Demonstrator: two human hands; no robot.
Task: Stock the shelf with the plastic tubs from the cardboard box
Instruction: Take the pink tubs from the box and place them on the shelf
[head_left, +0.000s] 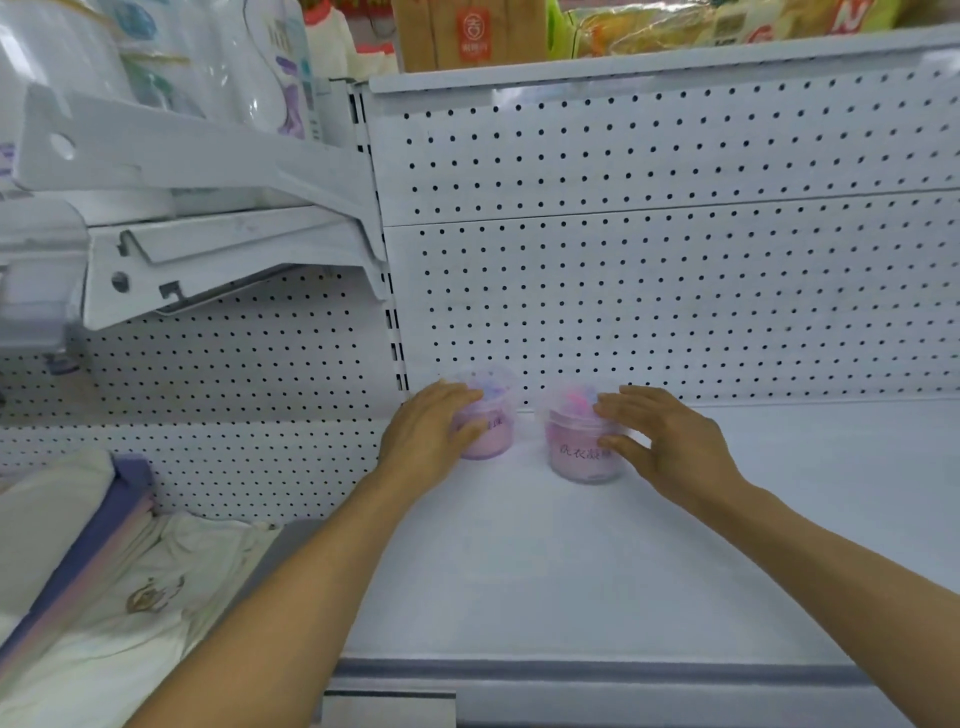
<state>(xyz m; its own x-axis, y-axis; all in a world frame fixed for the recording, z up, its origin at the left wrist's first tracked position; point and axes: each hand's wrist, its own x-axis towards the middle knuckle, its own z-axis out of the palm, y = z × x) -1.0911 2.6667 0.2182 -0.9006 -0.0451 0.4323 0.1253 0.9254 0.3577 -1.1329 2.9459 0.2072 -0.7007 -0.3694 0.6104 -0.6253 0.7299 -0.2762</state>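
Two clear plastic tubs with pink and blue contents stand upright on the white shelf (519, 561), close to the pegboard back. My left hand (431, 434) grips the left tub (491, 434), with the fingers round its left side and the thumb across its front. My right hand (670, 449) holds the right tub (579, 452) from the right; its fingertips lie on the lid rim and its thumb presses the side. A narrow gap separates the two tubs. The cardboard box is out of view.
A white pegboard back wall (649, 291) rises behind the tubs. Shelf brackets (208, 249) jut out at the upper left. Folded white and purple textiles (88, 571) lie on the lower left shelf. Packaged goods (675, 26) sit on the shelf above.
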